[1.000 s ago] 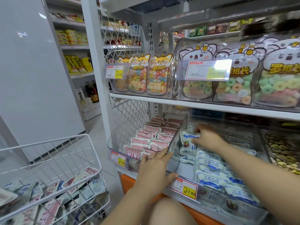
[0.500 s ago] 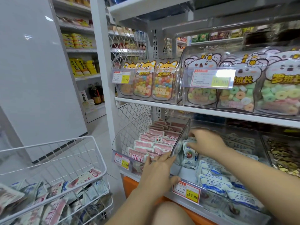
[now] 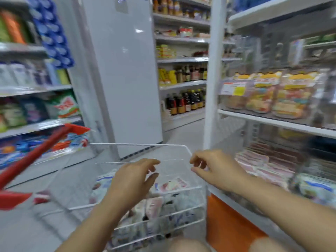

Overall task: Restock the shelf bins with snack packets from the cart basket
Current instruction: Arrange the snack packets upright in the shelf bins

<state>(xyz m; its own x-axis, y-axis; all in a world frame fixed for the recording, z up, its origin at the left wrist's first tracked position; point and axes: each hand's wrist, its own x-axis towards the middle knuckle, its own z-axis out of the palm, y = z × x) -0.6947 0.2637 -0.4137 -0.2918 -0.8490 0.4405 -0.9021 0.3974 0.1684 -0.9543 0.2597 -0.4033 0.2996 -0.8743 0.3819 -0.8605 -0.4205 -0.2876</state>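
Blurred view here: the shelf bins sit low on the right. The white wire cart basket is just beside them at centre, its red handle angling off left. Both hands hover over the basket, left hand and right hand, empty, fingers loosely spread. Snack packets lie heaped inside the basket below.

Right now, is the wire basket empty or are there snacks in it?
Not empty: snack packets lie piled at the bottom of the basket, visible through its white wires.
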